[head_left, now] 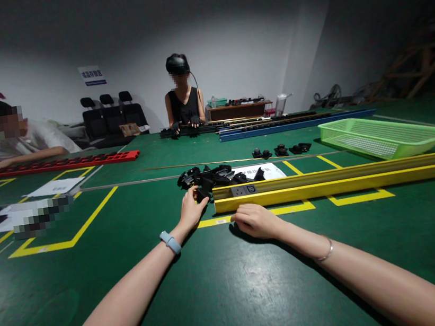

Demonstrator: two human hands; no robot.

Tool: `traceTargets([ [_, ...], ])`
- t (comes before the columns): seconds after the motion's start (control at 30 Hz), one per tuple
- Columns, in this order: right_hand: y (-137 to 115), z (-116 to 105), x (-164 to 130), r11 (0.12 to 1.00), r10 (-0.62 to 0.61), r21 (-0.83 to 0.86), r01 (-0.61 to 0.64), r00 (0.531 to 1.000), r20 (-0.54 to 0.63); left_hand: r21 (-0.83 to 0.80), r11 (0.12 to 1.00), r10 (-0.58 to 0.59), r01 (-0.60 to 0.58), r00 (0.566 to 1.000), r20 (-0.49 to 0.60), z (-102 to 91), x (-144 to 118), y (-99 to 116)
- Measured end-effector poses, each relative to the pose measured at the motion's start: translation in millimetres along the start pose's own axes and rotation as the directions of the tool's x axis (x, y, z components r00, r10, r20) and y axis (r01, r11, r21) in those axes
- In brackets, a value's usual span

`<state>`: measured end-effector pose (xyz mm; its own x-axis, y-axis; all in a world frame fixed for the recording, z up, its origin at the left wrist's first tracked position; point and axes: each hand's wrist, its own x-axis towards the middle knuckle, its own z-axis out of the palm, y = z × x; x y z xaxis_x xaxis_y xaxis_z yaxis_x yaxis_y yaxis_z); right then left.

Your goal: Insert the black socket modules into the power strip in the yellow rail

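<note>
The left hand (191,207) pinches a grip on one black part (201,193) at the near edge of the pile of black parts (215,176). The right hand (256,221) lies flat and empty on the green worktop (226,290), just below the yellow rail (340,181), whose end sits right of the left grip.

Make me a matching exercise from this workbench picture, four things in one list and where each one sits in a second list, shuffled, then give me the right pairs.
Things:
1. yellow rail
2. green basket
3. red rail
4. pile of black parts

Places:
A. far left of the table, under another person's forearms
B. right side of the table, beyond the yellow rail
C. at the left hand, its fingertips on it
D. running off to the right, its near end just beyond the right hand

Pairs: 1-D, 2-B, 3-A, 4-C
</note>
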<state>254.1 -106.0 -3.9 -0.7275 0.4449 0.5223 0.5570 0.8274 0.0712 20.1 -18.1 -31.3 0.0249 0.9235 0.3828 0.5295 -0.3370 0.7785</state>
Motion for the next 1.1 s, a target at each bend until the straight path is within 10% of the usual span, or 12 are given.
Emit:
traceTargets([
  [0.3, 0.4, -1.2, -0.1, 0.999, 0.034, 0.024, -0.034, 0.999, 0.023, -0.556, 0.831, -0.042, 0.024, 0.999, -0.02, -0.4, 0.8, 12.3],
  [0.53, -1.2, -3.6, 0.8, 0.999, 0.038, 0.003, -0.038, 0.998, 0.047, -0.575, 0.803, -0.037, 0.156, 0.976, 0.213, -6.3, -0.4, 17.3],
  [1.1, 0.0, -3.0, 0.3, 0.998, 0.054, 0.018, -0.056, 0.997, 0.063, -0.622, 0.743, -0.03, 0.246, 0.941, 0.336, -6.4, 1.7, 15.0],
])
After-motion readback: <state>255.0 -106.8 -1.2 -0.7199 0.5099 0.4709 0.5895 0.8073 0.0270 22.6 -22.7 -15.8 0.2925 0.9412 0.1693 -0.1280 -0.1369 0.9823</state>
